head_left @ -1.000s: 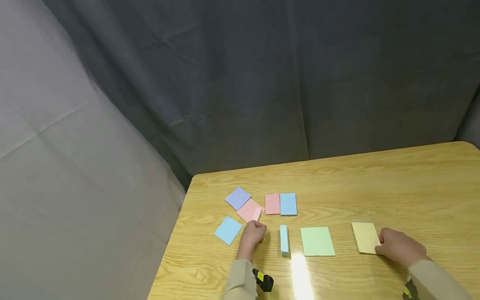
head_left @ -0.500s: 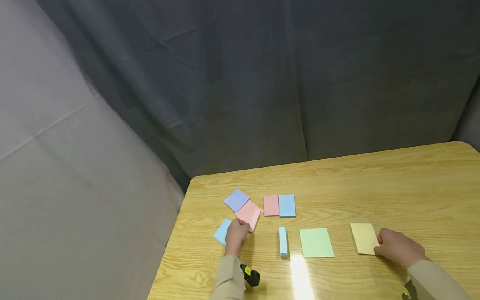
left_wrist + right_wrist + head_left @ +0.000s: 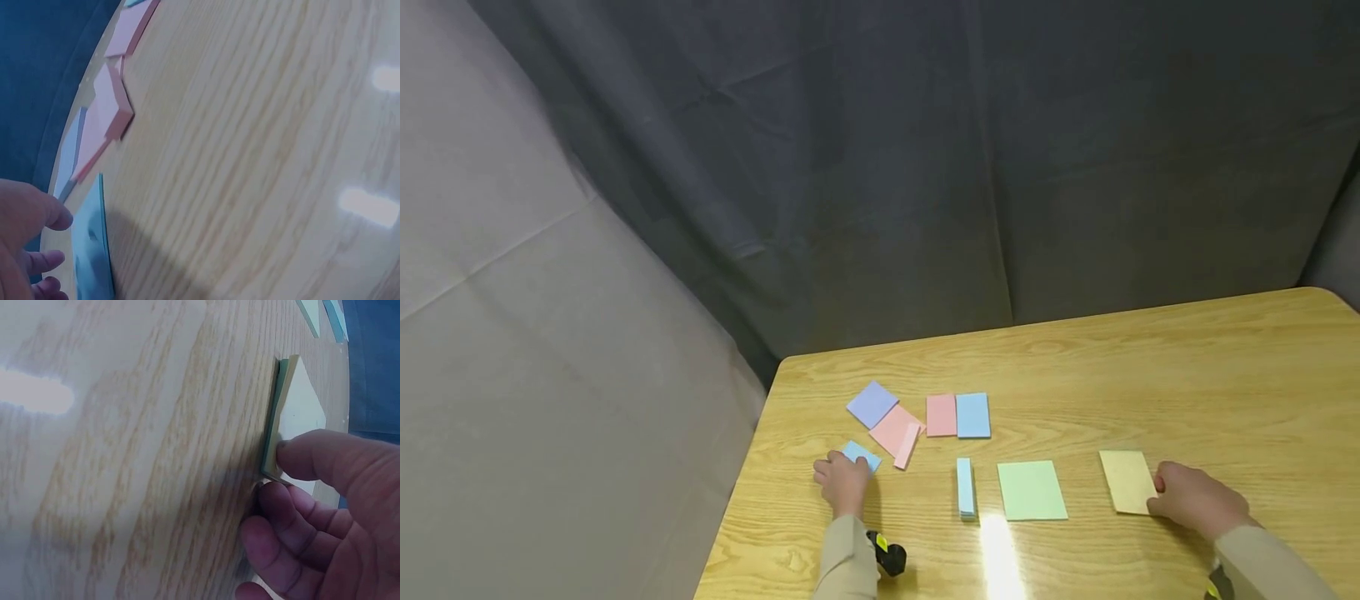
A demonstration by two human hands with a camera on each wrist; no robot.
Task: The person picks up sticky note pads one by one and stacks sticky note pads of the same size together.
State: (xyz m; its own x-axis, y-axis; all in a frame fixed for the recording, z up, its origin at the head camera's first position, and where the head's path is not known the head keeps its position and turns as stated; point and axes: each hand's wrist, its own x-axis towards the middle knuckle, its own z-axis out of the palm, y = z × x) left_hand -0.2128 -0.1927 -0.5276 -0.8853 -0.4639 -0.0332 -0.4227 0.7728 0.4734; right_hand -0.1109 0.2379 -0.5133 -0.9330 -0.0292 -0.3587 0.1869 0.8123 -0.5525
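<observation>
My left hand [image 3: 842, 483] is over a square light blue sticky note pad [image 3: 865, 454] at the table's left, covering part of it. In the left wrist view its thumb and fingers are spread apart beside that blue pad [image 3: 92, 250], not closed round it. On the right, my right hand [image 3: 1201, 500] grips the near right corner of a pale yellow sticky note pad [image 3: 1126, 482]. The right wrist view puts the thumb on top of the yellow pad [image 3: 303, 403], fingers curled at its edge. A green layer lies beneath the yellow one.
A narrow pink pad [image 3: 907, 446] lies on a square pink pad [image 3: 892, 427], beside a purple pad [image 3: 872, 404]. Small pink [image 3: 941, 415] and blue pads [image 3: 973, 415] lie side by side. A narrow light blue stack [image 3: 966, 487] and green pad [image 3: 1032, 490] sit mid-table.
My left hand has moved left, from beside the narrow pink pad to the square light blue pad, and its fingers have spread. The right hand stays at the yellow pad.
</observation>
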